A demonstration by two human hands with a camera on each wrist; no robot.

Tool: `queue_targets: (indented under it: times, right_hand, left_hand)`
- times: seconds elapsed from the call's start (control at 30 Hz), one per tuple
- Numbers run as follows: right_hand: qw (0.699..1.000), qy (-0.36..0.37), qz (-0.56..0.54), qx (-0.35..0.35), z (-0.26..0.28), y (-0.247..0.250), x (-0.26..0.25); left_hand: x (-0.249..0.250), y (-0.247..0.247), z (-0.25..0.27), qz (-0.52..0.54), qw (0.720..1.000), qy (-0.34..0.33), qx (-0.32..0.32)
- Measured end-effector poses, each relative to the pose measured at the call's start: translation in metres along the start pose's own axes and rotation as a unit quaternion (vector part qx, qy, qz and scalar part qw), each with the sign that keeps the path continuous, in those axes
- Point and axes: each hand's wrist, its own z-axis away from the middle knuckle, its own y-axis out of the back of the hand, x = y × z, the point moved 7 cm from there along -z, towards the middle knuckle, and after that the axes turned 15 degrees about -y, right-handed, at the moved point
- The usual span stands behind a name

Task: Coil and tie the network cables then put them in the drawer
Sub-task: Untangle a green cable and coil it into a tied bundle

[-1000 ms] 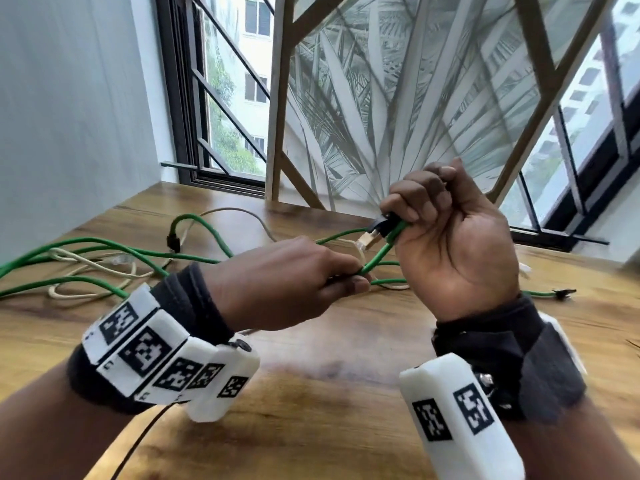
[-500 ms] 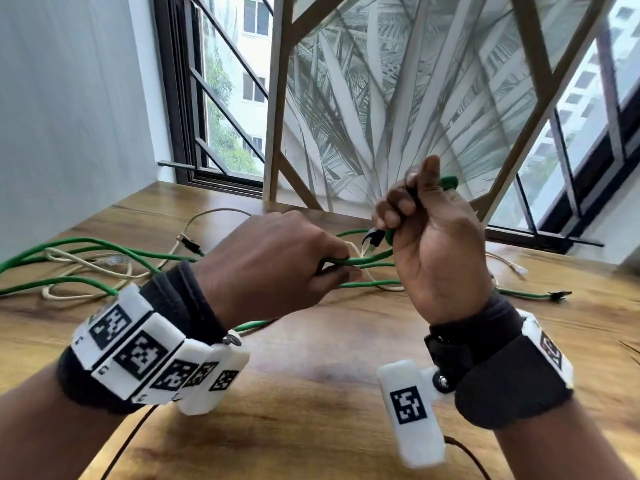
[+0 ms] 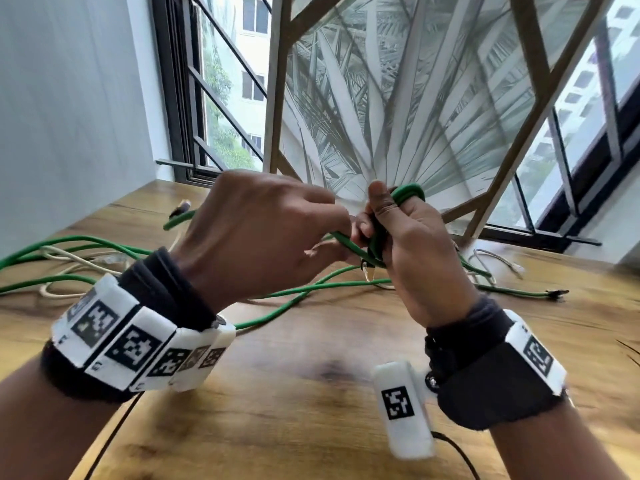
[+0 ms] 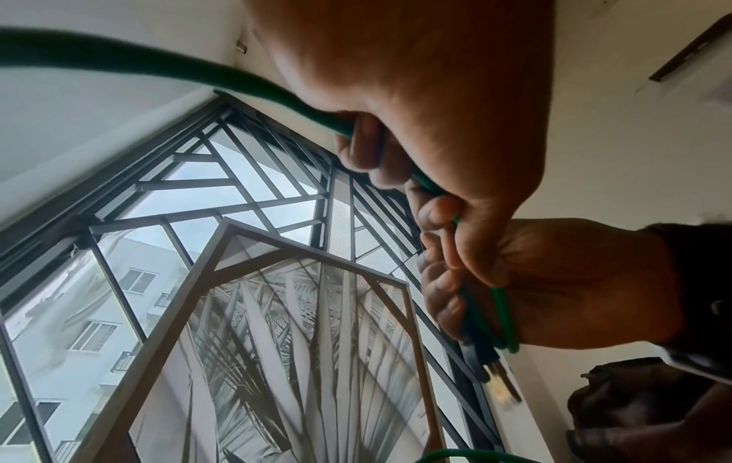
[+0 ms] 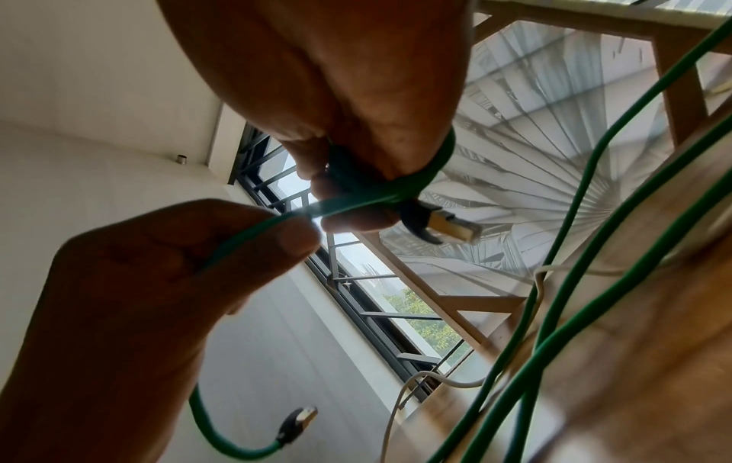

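Note:
A long green network cable (image 3: 294,292) trails over the wooden table (image 3: 311,393). My right hand (image 3: 374,230) is raised above the table and grips turns of it wound round its fingers; a loop (image 3: 410,194) shows over the top. In the right wrist view the wound cable (image 5: 396,191) crosses the fingers and its gold plug (image 5: 447,225) sticks out beside them. My left hand (image 3: 329,244) pinches the same cable right next to the right hand. A second plug end (image 3: 180,211) hangs in the air to the left. No drawer is in view.
A cream cable (image 3: 69,258) lies tangled with green cable at the table's left. Another green end with a black plug (image 3: 557,294) lies at the right. A framed leaf-print panel (image 3: 398,98) leans against the window behind the table.
My left hand has risen and closed in on the right hand, feeding cable. The right hand has turned and more green cable sits round its fingers. The loose plug at left has lifted.

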Motion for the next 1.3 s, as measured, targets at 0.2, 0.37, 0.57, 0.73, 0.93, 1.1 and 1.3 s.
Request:
queue_targets:
  times: [0.2, 0.37, 0.57, 0.73, 0.93, 1.1, 1.3]
  right_hand:
    - [0.997, -0.053, 0.045, -0.041, 0.004, -0.008, 0.006]
    - [0.988, -0.110, 0.076, -0.078, 0.010, -0.012, 0.013]
    - [0.965, -0.177, 0.060, -0.184, 0.023, -0.031, 0.017]
    - [0.941, -0.225, 0.040, -0.249, 0.027, -0.039, 0.022]
    - [0.925, -0.240, 0.061, -0.288, 0.032, -0.043, 0.024]
    - [0.935, -0.214, 0.047, -0.279, 0.034, -0.050, 0.020]
    - [0.940, -0.201, -0.022, -0.273, 0.031, -0.052, 0.016]
  left_hand:
    - [-0.002, 0.006, 0.000, -0.032, 0.999, -0.010, 0.028]
    - [-0.004, 0.007, 0.000, -0.036, 0.998, -0.032, 0.036]
    - [-0.010, 0.004, -0.001, -0.020, 0.998, -0.052, 0.027]
    - [-0.020, 0.000, 0.003, 0.060, 0.997, -0.010, 0.046]
    - [-0.019, -0.002, 0.002, 0.106, 0.992, 0.000, 0.061]
    - [-0.028, -0.001, 0.004, 0.153, 0.984, 0.019, 0.087]
    - [-0.037, -0.005, 0.006, 0.191, 0.976, 0.044, 0.091]
